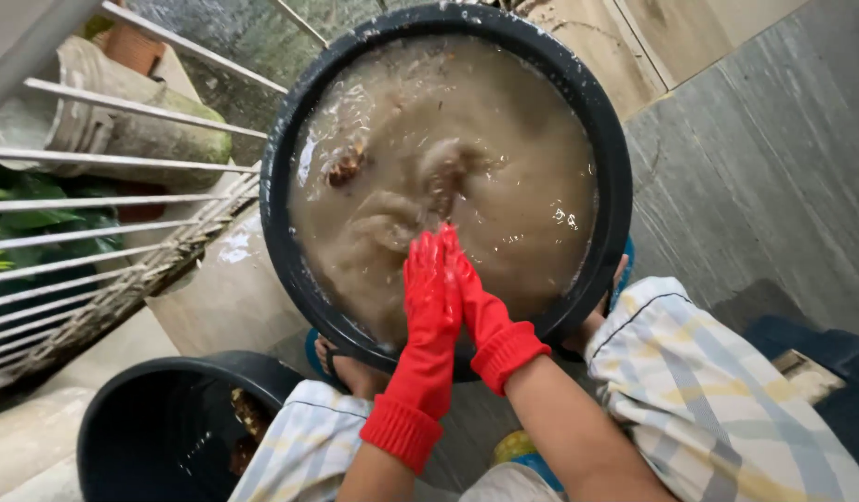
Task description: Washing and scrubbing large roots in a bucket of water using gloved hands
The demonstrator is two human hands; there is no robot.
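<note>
Grey stone-look floor tiles [773, 158] run off to the right, damp and dull in flat daylight. On the left a white metal railing [95, 167] of slanted bars stands, with green leafy plants [39, 218] and a weathered, mossy concrete cylinder [141, 130] behind it. The pale wet floor slab [230, 297] beneath it shines.

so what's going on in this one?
A person in red rubber gloves holds both hands pressed palm to palm over a big black tub of murky brown water. The left hand and right hand point fingertips down at the surface; whether anything sits between the palms cannot be told. Brownish clumps float in the water. A second, smaller black bucket stands at lower left, and white metal railings run along the left side.
</note>
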